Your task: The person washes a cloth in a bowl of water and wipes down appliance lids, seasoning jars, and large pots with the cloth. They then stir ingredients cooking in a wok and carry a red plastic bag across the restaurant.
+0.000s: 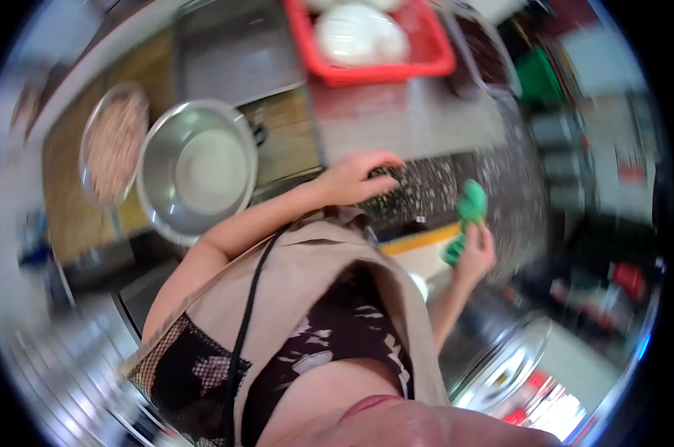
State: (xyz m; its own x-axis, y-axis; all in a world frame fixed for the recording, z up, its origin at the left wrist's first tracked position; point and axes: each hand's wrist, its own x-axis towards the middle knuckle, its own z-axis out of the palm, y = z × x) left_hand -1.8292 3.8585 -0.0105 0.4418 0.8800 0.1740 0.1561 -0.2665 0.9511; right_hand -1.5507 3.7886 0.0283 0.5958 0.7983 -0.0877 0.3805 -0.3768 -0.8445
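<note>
My left hand (359,179) is held out in front of my apron with thumb and fingers apart, and nothing shows in it. It hovers near the edge of a dark speckled counter (426,182). Over to the right, my right hand (476,257) is closed on a bright green cloth (472,201), part of which sticks up above the fingers and part hangs below. Left of my left hand stands a wide metal bowl (154,182); whether its pale round middle is its contents or its bottom I cannot tell. Motion blur softens the picture.
An oval dish of pinkish-brown food (117,145) sits beside the bowl on a wooden surface (61,164). Behind are a metal tray (236,52) and a red basket (385,72) with white rounded things. A container with dark contents (486,52) stands at the back right.
</note>
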